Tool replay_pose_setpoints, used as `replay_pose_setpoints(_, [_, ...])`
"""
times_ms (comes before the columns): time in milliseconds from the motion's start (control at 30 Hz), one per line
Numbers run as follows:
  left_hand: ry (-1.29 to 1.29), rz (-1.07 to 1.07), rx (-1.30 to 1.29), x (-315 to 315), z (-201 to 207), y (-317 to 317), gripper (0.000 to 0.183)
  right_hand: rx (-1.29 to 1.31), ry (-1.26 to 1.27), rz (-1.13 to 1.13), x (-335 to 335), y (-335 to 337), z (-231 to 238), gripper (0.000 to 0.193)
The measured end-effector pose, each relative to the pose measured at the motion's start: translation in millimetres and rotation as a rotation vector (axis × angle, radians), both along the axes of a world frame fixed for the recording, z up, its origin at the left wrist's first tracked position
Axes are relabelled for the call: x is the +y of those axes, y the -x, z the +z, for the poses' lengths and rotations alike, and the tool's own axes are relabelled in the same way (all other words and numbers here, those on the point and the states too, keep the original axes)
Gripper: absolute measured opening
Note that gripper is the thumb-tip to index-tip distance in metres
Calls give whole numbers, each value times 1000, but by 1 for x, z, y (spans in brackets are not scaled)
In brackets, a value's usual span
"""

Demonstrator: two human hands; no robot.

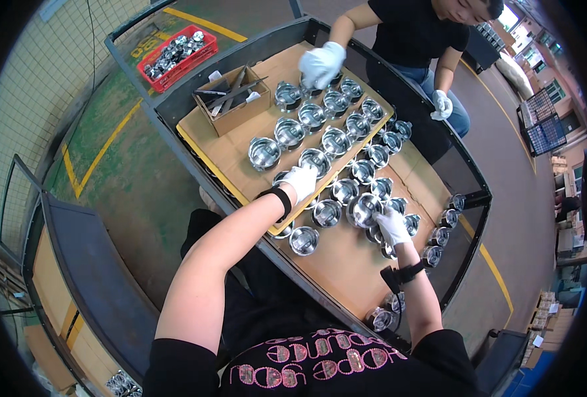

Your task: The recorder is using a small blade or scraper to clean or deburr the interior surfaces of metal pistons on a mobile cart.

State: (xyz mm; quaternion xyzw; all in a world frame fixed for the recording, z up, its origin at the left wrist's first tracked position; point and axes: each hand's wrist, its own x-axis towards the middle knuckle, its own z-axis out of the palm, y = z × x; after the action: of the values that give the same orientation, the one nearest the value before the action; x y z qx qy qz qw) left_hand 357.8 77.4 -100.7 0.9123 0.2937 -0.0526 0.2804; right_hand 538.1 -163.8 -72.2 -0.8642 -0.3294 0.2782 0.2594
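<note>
Right hand (392,226), head view: gloved in white, it grasps a silver piston (363,210) by its right side, the piece being held above the loose pistons (326,213) grouped on the brown, dark-framed tabletop (346,268). Left hand (300,181), likewise gloved, touches the near side of a tray piston (314,161) at the right-hand edge of the yellow-rimmed tray (230,155); whether it grips this piece or merely rests against it cannot be told. Further pistons stand in rows on the tray, which overlies the left part of the tabletop. At the tray's far left corner, an open cardboard box (244,116) contains dark flat strips. A co-worker's gloved hand (322,65) extends over the farthest row, partly hiding it; the other co-worker's hand (441,106) hangs beyond the frame. Additional pistons line the tabletop's right edge. Beyond the far left corner, a red crate (187,67) of metal parts sits on the floor (124,169).
</note>
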Motion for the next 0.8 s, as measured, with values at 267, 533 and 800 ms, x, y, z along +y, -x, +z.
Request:
replay_pose_setpoints(267, [-268,-169,-223,-12,59,39,18,-85,-21,220,94,-27,-57,25])
replay_pose_setpoints(533, [-226,199,-212,-75,232,185,41,232,-63,-14,162,12,-53,25])
replay_pose_setpoints(800, [-430,921,68,-204,233,368,28,-504,-202,498,206,89,44,32])
